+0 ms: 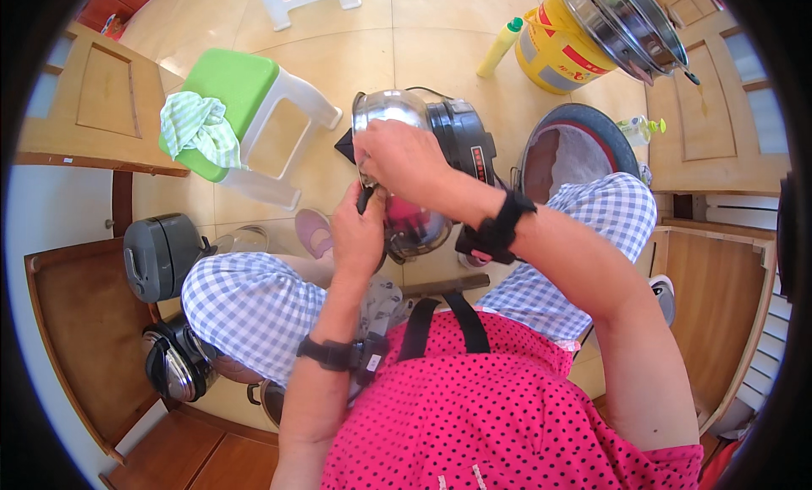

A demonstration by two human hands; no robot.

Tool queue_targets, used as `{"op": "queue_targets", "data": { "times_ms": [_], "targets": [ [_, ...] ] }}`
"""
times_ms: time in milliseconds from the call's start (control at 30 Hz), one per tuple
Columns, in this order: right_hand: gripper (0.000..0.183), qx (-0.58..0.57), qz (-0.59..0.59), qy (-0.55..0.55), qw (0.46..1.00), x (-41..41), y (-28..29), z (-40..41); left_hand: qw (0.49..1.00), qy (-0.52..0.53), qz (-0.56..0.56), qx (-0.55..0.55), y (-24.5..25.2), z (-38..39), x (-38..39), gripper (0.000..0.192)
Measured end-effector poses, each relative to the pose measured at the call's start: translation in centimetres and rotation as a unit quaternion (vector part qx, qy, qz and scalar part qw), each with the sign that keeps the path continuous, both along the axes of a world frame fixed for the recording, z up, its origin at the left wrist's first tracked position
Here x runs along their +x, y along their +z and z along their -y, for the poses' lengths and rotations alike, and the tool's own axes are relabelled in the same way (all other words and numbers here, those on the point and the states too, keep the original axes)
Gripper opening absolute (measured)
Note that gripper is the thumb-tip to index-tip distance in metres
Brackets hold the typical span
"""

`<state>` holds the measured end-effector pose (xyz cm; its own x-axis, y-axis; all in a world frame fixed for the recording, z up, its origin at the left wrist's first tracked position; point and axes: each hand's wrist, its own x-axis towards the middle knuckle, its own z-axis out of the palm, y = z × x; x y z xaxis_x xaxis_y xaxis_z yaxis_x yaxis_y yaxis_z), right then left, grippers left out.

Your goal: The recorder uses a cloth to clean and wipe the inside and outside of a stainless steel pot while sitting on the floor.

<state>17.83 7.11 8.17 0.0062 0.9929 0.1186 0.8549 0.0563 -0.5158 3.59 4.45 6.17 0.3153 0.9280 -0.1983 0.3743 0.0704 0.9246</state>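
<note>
A shiny steel pot (396,106) lies on its side on the tiled floor, against a black electric appliance base (462,132) with a control strip. My left hand (361,227) grips a black handle (364,199) at the pot's left edge, with the thumb on it. Across the pot reaches my right hand (396,157), its fingers curled at the rim near that handle; whether they pinch a small thing is hidden. The pot's lower curve mirrors my pink top. A dark pointed object (345,145) sticks out left of the rim.
A green-topped stool (231,78) with a striped cloth (202,130) stands at left. On the right are a tub of sudsy water (576,157), a yellow bucket (558,52) under steel pans (625,27), and a yellow bottle (501,48). A grey appliance (162,255) sits near my left knee.
</note>
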Motion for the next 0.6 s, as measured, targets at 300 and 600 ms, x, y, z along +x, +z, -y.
{"op": "queue_targets", "data": {
  "times_ms": [300, 600],
  "targets": [
    [0.018, -0.136, 0.055, -0.104, 0.984, 2.9, -1.2, -8.7, 1.0, -0.016, -0.018, 0.019, -0.9, 2.3, -0.1, 0.025],
    [0.018, -0.17, 0.058, -0.11, 0.978, 5.2, -4.6, -10.7, 0.992, -0.055, -0.036, 0.11, -2.4, 2.9, -0.8, 0.027]
  ]
}}
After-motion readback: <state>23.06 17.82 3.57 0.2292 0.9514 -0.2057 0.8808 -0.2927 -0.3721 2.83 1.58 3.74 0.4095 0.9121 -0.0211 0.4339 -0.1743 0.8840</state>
